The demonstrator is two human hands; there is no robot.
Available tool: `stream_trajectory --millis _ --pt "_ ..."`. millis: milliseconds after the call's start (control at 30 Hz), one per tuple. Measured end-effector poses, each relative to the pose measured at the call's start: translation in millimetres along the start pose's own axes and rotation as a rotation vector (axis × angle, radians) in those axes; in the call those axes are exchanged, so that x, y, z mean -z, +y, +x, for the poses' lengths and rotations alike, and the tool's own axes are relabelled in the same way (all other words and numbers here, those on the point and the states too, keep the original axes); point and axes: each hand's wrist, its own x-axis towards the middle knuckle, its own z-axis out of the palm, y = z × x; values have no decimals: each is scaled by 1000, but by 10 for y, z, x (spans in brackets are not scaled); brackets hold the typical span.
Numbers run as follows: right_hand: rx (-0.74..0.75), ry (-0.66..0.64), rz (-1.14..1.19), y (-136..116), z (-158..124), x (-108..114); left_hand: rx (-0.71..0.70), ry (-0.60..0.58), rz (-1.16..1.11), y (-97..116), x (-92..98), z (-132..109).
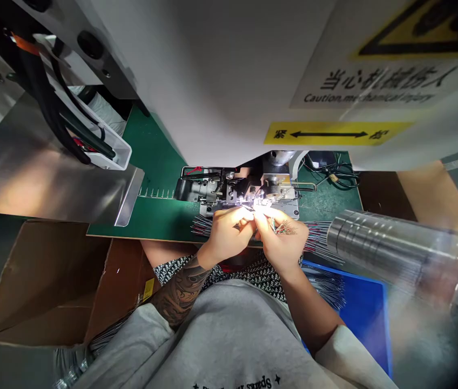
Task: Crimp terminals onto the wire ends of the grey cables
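Note:
My left hand [231, 232] is closed in a pinch, its fingertips meeting those of my right hand at the front of a small metal crimping press [249, 189]. Whatever lies between the left fingertips is too small to make out. My right hand [282, 240] is pinched too, with fine coloured wire ends [286, 228] fanning out over its fingers. A bundle of grey cables [318, 237] lies beneath both hands along the table edge, its middle hidden by them. Bright light falls on the press right at the fingertips.
A strip of terminals [156, 193] runs over the green table [148, 219] into the press from the left. The white machine housing [229, 81] hangs close above. A ridged metal cylinder [375, 243] juts in at right, above a blue bin [369, 313]. An open cardboard box [51, 281] stands left.

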Motion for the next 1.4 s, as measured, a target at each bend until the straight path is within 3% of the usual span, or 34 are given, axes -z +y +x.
stream_trajectory --millis 233,700,867,1100,1400 --pt "-25 -83 -34 -55 72 15 42 33 24 10 -16 -19" --pt "-34 -87 -35 -15 81 21 56 47 -5 -18 -20 -46" --pt "42 -94 -70 24 40 30 62 24 -37 -56 27 -70" --pt "283 -139 -73 44 -2 53 -26 -17 -31 -83 129 -117" --pt "347 -215 -26 52 -43 96 -58 -35 -55 -44 182 -177"
